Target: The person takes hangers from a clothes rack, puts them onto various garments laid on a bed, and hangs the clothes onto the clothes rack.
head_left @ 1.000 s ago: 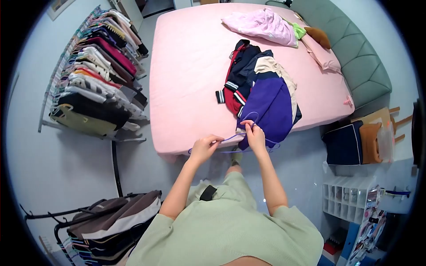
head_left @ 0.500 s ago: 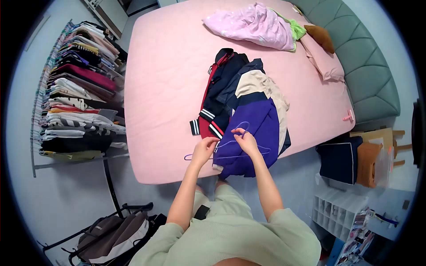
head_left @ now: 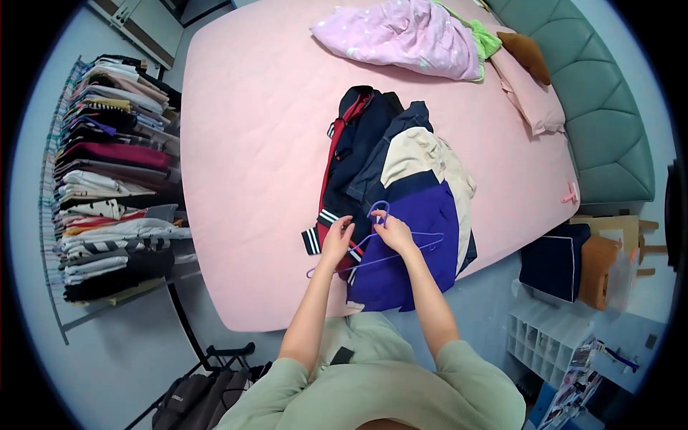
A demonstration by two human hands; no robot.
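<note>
My right hand (head_left: 394, 233) grips a purple clothes hanger (head_left: 401, 254) near the base of its hook. My left hand (head_left: 335, 242) is beside the hanger's left side, its fingers curved and a little apart, with nothing visible in them. Under the hanger lies a jacket (head_left: 423, 215) with a purple lower part, a dark band and a cream upper part. Left of it on the bed is a dark navy jacket (head_left: 358, 143) with red trim and striped cuffs, partly under the other one.
The pink bed (head_left: 251, 158) carries a lilac blanket (head_left: 401, 39), a pillow (head_left: 534, 100) and a brown cushion (head_left: 525, 57). Clothes hang on a rack (head_left: 118, 186) at left. Storage boxes (head_left: 548, 265) and a white compartment shelf (head_left: 545, 344) stand at right.
The hanger has tilted, its right end now higher than its left. My right hand has shifted slightly down, closer round the hook's base. The whole view has turned a little.
</note>
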